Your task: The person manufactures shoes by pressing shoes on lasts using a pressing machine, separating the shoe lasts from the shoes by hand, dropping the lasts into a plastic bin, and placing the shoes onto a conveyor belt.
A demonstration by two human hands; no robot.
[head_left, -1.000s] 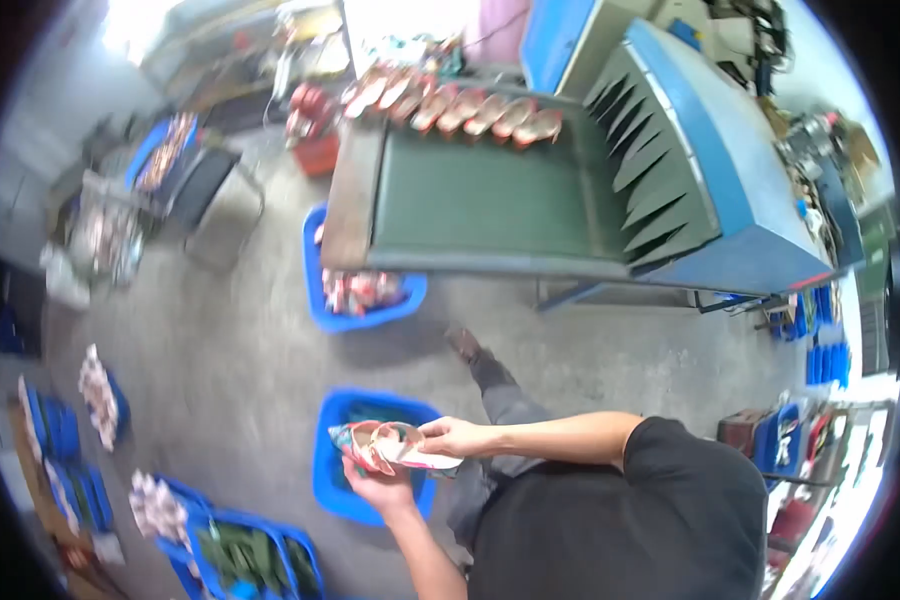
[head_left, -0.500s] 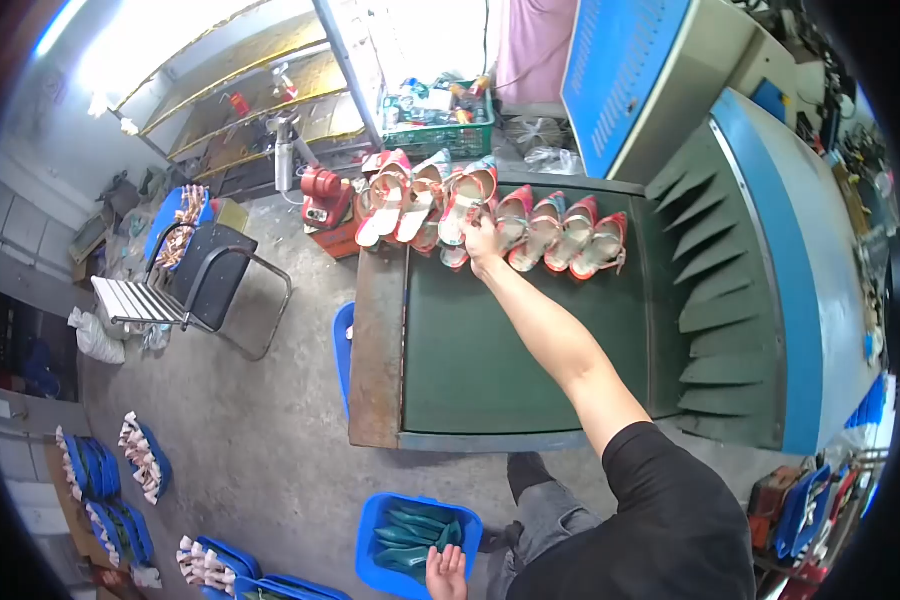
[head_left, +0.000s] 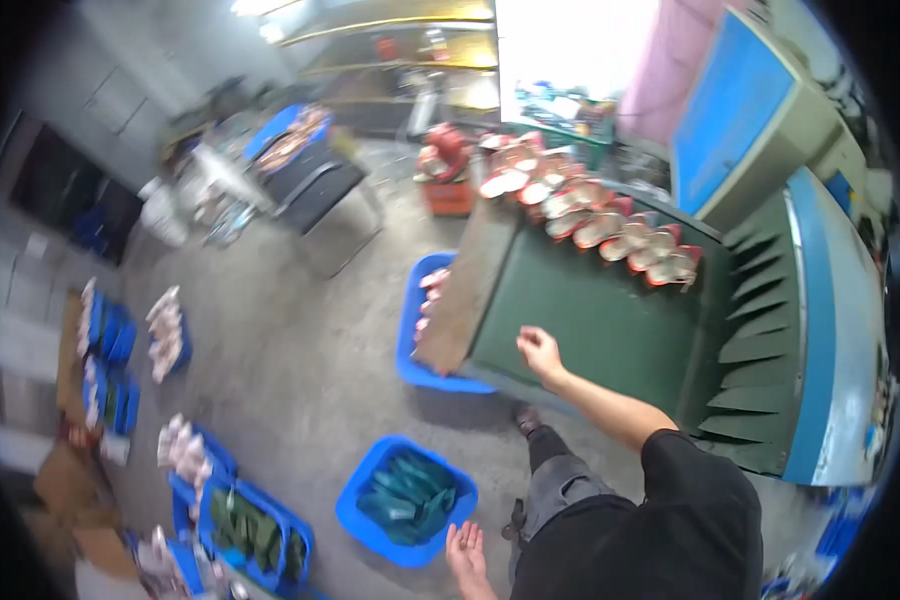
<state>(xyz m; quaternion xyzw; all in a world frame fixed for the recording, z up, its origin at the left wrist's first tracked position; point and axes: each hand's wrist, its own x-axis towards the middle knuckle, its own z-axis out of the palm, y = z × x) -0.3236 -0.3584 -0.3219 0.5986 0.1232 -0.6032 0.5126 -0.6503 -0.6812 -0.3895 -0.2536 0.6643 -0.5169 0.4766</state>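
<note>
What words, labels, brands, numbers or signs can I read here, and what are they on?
None can be read.
Shoes: no legible lettering.
Blue-sided machine: no legible lettering.
Jumbled things beyond the shoes: too small and blurred to read.
Small pale patch at far left: too blurred to tell whether it bears writing.

No text, label, brand, number or sign is reading legibly in the head view; blur and small scale are leaving any fine markings indecipherable.
</note>
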